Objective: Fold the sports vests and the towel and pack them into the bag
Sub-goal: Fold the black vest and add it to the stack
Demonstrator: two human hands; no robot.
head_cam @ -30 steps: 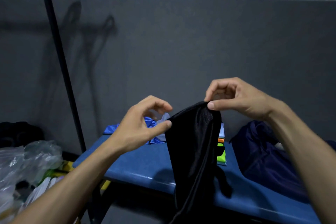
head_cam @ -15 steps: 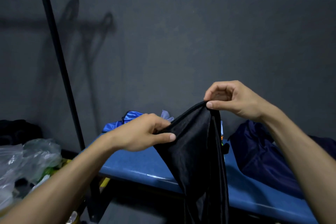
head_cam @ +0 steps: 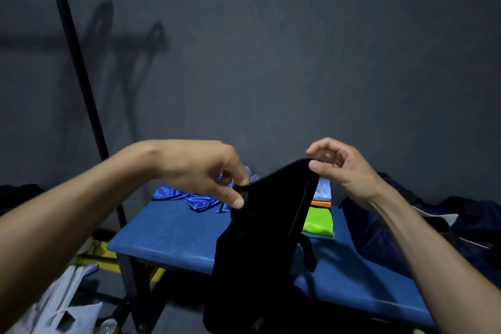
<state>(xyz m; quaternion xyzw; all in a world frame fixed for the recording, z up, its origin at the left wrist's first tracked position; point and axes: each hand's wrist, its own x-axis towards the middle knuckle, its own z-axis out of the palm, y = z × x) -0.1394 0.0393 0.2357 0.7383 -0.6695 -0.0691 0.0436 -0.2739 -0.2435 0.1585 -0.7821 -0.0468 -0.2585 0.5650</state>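
Both hands up over the blue desk (head_cam: 173, 236): left hand (head_cam: 200, 171) and right hand (head_cam: 339, 168) each pinch the top edge of the black vest (head_cam: 260, 238) in their fingers, and it hangs down. Behind it, a crumpled blue vest (head_cam: 189, 198); a dark bag (head_cam: 385, 228) sits right.

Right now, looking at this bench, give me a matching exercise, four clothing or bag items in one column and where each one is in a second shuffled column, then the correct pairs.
Column one:
1. black mesh vest
2. crumpled shiny blue vest
3. folded stack with a neon green piece
4. dark navy fabric bag

Column two:
A. lying at the right end of the blue padded bench
B. pinched in the air between the left hand and right hand
C. lying loose at the bench's back edge, behind the left hand
D. sitting mid-bench, partly hidden behind the hanging garment

Pairs: 1-B, 2-C, 3-D, 4-A
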